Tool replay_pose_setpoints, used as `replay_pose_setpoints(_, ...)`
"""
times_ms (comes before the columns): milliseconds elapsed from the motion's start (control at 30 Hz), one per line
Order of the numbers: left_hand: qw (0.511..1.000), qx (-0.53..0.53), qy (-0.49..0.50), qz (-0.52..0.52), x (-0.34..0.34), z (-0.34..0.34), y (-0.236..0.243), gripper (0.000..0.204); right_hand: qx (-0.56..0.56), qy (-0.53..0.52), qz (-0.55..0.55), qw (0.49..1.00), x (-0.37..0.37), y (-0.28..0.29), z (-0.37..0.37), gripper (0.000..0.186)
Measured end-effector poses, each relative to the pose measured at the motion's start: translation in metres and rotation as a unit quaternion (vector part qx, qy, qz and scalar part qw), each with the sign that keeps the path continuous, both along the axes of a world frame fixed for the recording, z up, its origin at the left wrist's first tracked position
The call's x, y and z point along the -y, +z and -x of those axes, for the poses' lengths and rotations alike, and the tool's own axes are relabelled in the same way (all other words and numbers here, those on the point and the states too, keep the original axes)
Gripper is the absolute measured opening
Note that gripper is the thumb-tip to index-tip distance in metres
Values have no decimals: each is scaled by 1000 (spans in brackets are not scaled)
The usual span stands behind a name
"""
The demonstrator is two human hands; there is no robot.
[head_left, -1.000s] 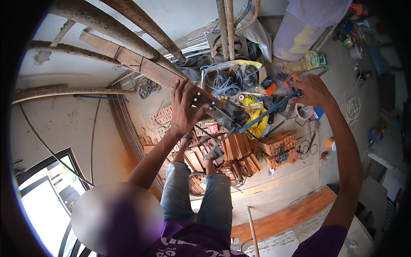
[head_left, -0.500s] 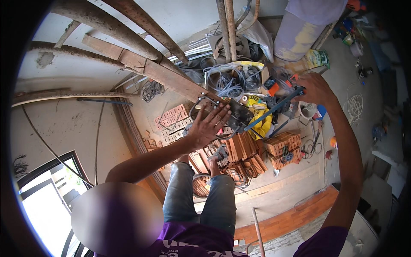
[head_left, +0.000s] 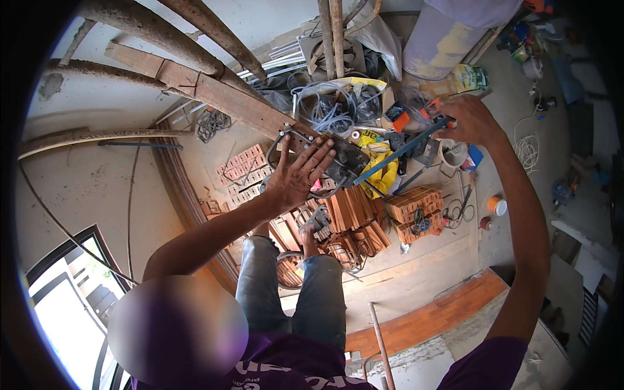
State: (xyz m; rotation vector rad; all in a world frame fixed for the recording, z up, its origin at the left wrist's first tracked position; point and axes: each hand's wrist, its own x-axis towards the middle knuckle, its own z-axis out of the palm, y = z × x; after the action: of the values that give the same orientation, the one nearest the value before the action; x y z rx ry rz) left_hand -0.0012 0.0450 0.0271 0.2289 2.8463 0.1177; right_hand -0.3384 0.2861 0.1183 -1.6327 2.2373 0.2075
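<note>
My left hand (head_left: 298, 174) lies flat with its fingers spread over the lower end of a long wooden plank (head_left: 224, 101). Beneath and beside it, a dark bent metal rod (head_left: 269, 155) loops around the plank's end, next to several bolts (head_left: 286, 129) and a dark metal plate (head_left: 348, 160). Out to the right, my right hand (head_left: 469, 119) is closed around the far end of a long blue bar (head_left: 406, 148). That bar slants down and left to the plate. How its lower end meets the plate and rod is too small to tell.
Rusty poles (head_left: 214, 36) rise behind the plank. Past it sit a box of coiled clear tubing (head_left: 328, 110) and a yellow bag (head_left: 383, 170). Stacked red bricks (head_left: 416, 208) and orange tiles (head_left: 354, 218) lie below, near my feet. A metal pole (head_left: 380, 341) stands at the bottom.
The whole view has shifted, so the scene sits a little further left and up. Both hands keep their places on the plank and the blue bar, whose slant looks nearly the same.
</note>
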Motion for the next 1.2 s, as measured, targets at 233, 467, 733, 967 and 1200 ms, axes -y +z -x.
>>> replay_pose_setpoints(233, 999, -37, -1, 10, -4, 0, -6, 87, -22, 15, 28, 999, -6, -4, -3, 53)
replay_pose_setpoints(467, 999, -50, -1, 0, 1, -4, -11, 88, 23, 9, -44, 999, 5, 16, 17, 54)
replay_pose_setpoints(733, 997, -20, 31, -67, -4, -2, -8, 90, -26, -2, 69, 997, -24, -12, 16, 51)
replay_pose_setpoints(967, 998, -2, 17, -56, -2, 0, 2, 95, -34, -17, 100, 994, -28, -9, 8, 52)
replay_pose_setpoints(1200, 1000, -5, -9, 2, 0, 1, -3, 86, -48, 25, 134, 990, -12, 4, 18, 50)
